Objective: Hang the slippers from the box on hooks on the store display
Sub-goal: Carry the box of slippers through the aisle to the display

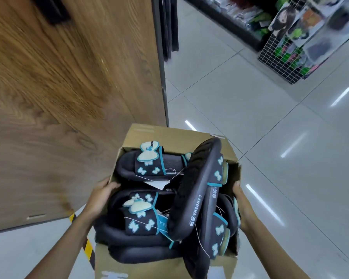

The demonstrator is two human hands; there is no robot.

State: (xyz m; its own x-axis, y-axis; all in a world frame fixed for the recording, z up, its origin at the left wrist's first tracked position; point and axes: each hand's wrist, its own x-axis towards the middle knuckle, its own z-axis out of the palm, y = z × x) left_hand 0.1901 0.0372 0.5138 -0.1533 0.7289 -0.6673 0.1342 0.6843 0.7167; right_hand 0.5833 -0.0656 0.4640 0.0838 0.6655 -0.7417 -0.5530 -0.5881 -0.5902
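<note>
A person is carrying an open cardboard box (pixel 129 262) of black slippers (pixel 147 166) down a store aisle, the left hand (pixel 101 196) and the right hand (pixel 240 200) clamping it from opposite sides. The slippers, trimmed in teal with pale bow decorations, are all sitting in the box, piled loosely, and one pair (pixel 197 190) is standing on edge and poking above the rim (its sole side reads LANGSHA). Price tags on thin strings (pixel 175 174) are trailing between the pairs.

No hooks are showing in this view; a wood-grain panel (pixel 58 97) is rising on the person's left, and a wire rack of packaged goods (pixel 290 57) is standing well apart across the tiled floor (pixel 250 117). The step in hand looks to be bringing the box to the display, so hanging is not yet begun. Doing this well probably means keeping the box level so the tall pair is not tipping out, and setting it down near the hooks before freeing a hand, minding the strings, which could snag when a pair is lifted.

The left hand is gripping the left wall, fingers curled over the rim into the box and touching a slipper's edge. The right hand is pressing flat against the right wall, its thumb hooking over the torn rim. Both forearms are reaching forward and down, angling inward toward the box.
</note>
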